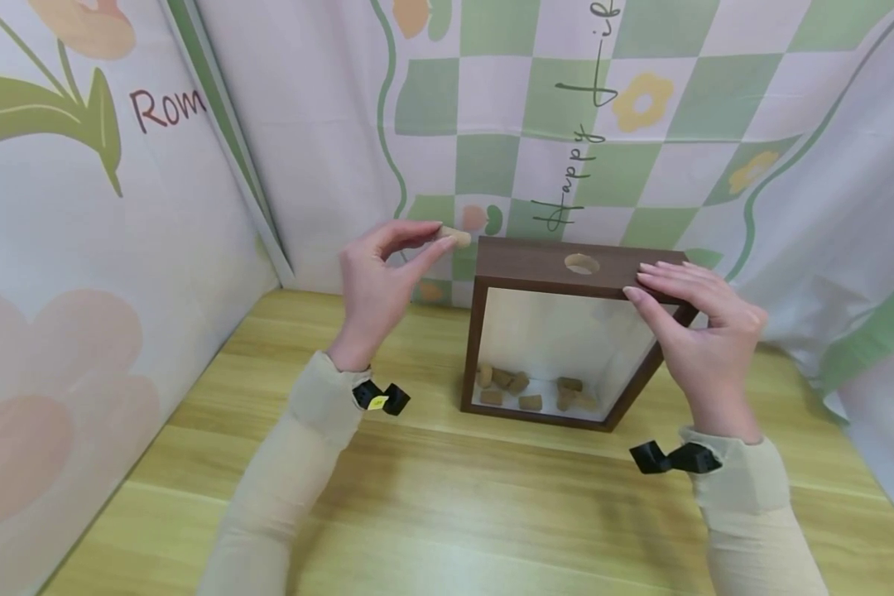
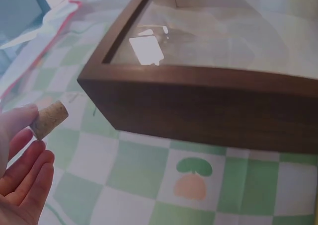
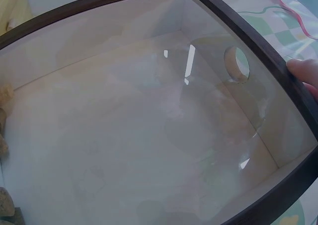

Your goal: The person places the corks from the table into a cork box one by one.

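Observation:
A dark wooden shadow box (image 1: 469,348) with a clear front stands upright on the table, and a round hole (image 1: 583,264) opens in its top. Inside, several corks (image 1: 531,402) lie along the bottom. My left hand (image 1: 378,277) pinches a single cork (image 2: 49,119) between thumb and fingers, in the air to the left of the box's top edge. On the top's right end rests my right hand (image 1: 704,331), its fingers lying over the top and its thumb at the front edge. The right wrist view shows the hole (image 3: 237,64) from inside through the clear front.
The box stands on a wood-grain table (image 1: 447,513). Close behind it hangs a green and white checked cloth (image 1: 492,99) with lettering, and a printed cloth wall (image 1: 119,273) runs along the left side.

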Available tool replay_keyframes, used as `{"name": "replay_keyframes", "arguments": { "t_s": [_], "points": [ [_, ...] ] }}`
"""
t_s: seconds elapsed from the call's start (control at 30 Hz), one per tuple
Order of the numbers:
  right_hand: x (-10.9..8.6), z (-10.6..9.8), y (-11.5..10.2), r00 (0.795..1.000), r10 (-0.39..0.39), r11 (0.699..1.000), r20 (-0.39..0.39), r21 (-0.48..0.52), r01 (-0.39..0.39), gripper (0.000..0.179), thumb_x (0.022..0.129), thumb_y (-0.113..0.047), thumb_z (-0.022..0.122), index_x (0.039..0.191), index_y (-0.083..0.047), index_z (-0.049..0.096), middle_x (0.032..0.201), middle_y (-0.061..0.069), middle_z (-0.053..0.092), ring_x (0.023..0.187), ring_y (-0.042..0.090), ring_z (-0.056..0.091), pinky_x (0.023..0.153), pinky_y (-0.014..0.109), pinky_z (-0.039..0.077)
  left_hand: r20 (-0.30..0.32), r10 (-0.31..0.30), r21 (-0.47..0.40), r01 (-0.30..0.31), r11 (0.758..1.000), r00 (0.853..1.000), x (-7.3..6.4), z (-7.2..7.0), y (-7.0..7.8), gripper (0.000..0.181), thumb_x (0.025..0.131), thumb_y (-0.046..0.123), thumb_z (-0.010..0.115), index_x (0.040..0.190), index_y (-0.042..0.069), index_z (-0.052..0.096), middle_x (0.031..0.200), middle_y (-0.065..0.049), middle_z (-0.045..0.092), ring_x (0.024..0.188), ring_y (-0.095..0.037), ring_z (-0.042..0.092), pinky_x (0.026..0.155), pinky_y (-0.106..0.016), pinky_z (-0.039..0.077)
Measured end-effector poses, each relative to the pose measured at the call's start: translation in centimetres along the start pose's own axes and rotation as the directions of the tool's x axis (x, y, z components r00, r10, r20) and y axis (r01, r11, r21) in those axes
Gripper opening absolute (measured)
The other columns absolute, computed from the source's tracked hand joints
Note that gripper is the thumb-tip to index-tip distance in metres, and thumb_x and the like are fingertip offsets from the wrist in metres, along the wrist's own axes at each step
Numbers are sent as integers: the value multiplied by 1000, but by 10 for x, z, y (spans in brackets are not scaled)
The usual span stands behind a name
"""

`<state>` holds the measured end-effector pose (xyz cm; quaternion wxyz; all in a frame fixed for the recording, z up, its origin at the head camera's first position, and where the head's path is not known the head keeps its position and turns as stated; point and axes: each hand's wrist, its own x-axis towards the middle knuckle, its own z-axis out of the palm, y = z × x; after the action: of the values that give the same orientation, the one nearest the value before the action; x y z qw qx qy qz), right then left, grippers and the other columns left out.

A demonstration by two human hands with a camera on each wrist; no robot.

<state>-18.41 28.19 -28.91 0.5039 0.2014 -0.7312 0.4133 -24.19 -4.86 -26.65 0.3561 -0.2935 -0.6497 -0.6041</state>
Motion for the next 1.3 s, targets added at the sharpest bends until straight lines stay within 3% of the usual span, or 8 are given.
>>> {"name": "replay_keyframes", "arguments": {
  "t_s": [0.17,0.3,0.57,0.73,0.87,1.03,1.3],
  "points": [
    [0,0,3,1000,-3,1000,-4,2,3,20,76,-5,91,93,-2,82,97,17,76,104,19,70,102,39,49,23,-4,-38,5,999,1000,8,13,8,20,83,11,87,99,2,79,95,-6,76,87,-16,71,83,-41,58],
    [0,0,0,1000,-4,1000,-7,3,4,20,76,-5,91,93,-1,82,97,17,76,104,20,70,102,40,49,57,0,-60,3,998,998,13,24,14,19,83,10,87,99,1,79,96,-7,76,87,-15,70,85,-36,58],
    [4,3,-27,1000,-5,1000,-6,0,5,17,78,-1,87,93,5,80,95,22,74,103,18,70,102,39,49,118,-27,-69,35,997,993,19,42,21,21,82,11,87,99,2,79,97,-5,77,86,-11,70,82,-31,58],
    [5,4,-31,1000,-9,1000,-15,1,9,16,78,1,86,92,6,79,94,23,74,102,17,70,102,39,49,165,12,-68,-1,998,986,22,53,23,20,84,13,86,100,3,79,96,-2,77,84,-8,70,81,-35,58],
    [3,2,-17,1000,-15,1000,-13,-8,14,18,78,-4,89,92,3,80,95,20,75,103,16,70,102,39,49,218,-15,-49,27,998,976,24,61,25,19,85,15,86,100,5,79,96,1,76,84,-5,69,82,-36,58],
    [0,-1,-1,1000,-13,1000,-4,-12,13,20,76,-7,91,93,-2,82,96,17,76,104,18,70,102,39,49,295,-97,5,100,995,950,27,69,29,21,87,20,85,103,8,79,97,8,75,86,-1,68,82,-27,57],
    [0,-1,-1,1000,-14,1000,-6,-11,14,21,76,-7,91,94,-2,82,96,17,76,104,19,70,102,39,49,355,-93,60,76,995,930,34,81,34,23,88,23,84,105,8,79,98,7,75,86,0,67,82,-21,54]
  ]
}}
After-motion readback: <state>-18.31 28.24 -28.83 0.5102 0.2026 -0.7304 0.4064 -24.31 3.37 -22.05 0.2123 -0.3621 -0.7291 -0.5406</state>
